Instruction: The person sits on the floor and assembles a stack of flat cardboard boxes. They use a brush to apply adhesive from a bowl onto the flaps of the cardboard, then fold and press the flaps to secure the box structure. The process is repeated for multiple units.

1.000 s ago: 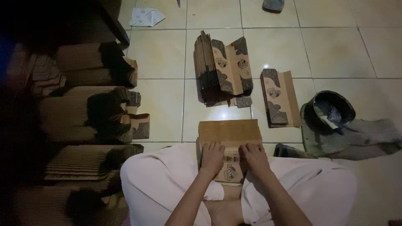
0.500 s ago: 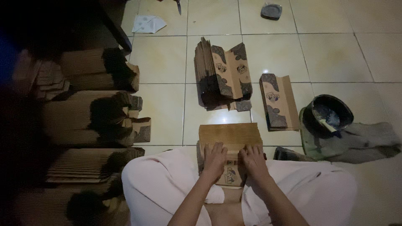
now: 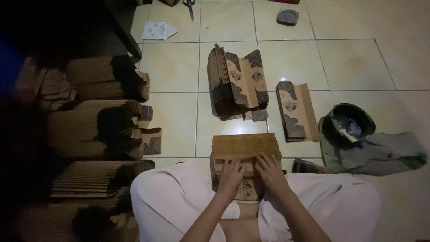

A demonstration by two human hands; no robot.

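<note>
The person's left hand (image 3: 230, 179) and right hand (image 3: 270, 172) are pressing down, fingers spread flat, on a stack of brown cardboard sheets (image 3: 244, 148) lying on the tiled floor (image 3: 179, 116) between the knees. A black bowl (image 3: 348, 124) is sitting well apart on a grey cloth (image 3: 380, 154).

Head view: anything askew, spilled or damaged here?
Nothing spilled or visibly damaged. Both the left hand and right hand press on a stack of flat cardboard sleeves. The upright stack fans open and leans. A grey cloth lies crumpled beside the dark bowl.
</note>
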